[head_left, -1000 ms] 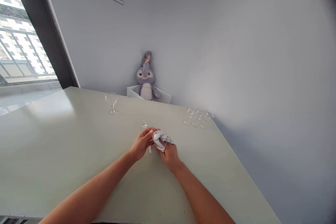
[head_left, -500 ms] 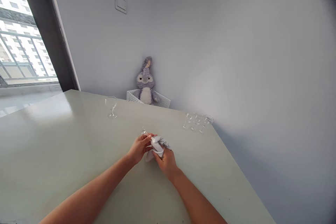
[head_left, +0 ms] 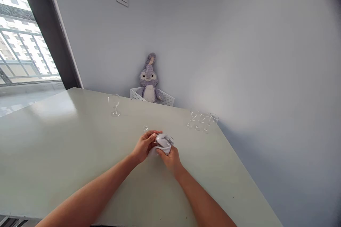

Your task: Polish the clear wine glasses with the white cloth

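Above the middle of the pale table (head_left: 106,156), my left hand (head_left: 146,144) is closed around a stemmed glass (head_left: 146,128) that lies tilted on its side. The glass's foot pokes out past my fingers at the upper left. A white cloth (head_left: 164,141) wraps its bowl, so most of the bowl is hidden. My right hand (head_left: 172,158) grips this cloth from the lower right, thumb on the near side, with other fingers mostly out of sight behind it.
One stemmed glass (head_left: 114,104) stands upright at the far left. Several more glasses (head_left: 201,118) are grouped near the right back edge. Behind the table, a grey plush rabbit (head_left: 149,81) sits in a white perforated basket (head_left: 167,99) against the wall.
The view has tipped down slightly. My left hand has turned a little around the glass, and the cloth's hanging fold has shifted as my right hand moves against the bowl.
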The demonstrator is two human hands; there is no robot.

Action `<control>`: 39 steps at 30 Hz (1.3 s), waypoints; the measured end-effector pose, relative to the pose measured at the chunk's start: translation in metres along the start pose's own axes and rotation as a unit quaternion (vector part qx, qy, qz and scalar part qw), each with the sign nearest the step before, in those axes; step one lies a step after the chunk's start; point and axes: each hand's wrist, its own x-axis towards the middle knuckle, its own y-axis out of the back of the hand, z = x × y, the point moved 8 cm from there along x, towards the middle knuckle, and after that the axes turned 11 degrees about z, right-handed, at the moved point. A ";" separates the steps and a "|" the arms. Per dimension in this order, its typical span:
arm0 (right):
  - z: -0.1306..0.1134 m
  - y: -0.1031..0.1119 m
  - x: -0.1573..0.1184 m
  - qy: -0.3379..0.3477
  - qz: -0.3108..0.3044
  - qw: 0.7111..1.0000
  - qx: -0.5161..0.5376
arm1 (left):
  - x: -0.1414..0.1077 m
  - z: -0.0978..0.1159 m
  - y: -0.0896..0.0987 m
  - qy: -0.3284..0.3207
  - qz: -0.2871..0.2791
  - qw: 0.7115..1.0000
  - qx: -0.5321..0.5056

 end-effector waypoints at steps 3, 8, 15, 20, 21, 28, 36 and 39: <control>-0.011 0.006 0.003 0.093 0.015 0.987 -0.130 | -0.001 -0.004 0.003 -0.012 0.022 0.994 0.110; -0.007 0.039 0.021 0.075 0.065 0.968 -0.230 | -0.007 0.040 0.012 -0.226 0.059 0.926 0.295; -0.045 0.027 0.011 0.064 -0.155 0.968 -0.187 | -0.006 0.044 -0.002 -0.249 -0.078 0.911 0.320; -0.053 0.052 0.012 0.010 -0.184 0.966 -0.183 | -0.008 0.023 -0.007 -0.256 -0.115 0.866 0.415; -0.056 0.064 0.015 0.016 -0.156 0.969 -0.192 | -0.007 0.021 -0.006 -0.253 -0.108 0.856 0.438; -0.121 0.079 -0.003 0.235 -0.013 0.864 -0.444 | 0.004 0.025 0.014 -0.228 -0.004 0.823 0.521; -0.072 -0.003 0.009 0.210 -0.142 0.881 -0.401 | -0.024 0.021 -0.021 -0.379 -0.126 0.766 0.503; -0.039 0.020 0.038 0.013 -0.117 0.959 -0.259 | -0.027 0.024 -0.023 -0.394 -0.115 0.731 0.545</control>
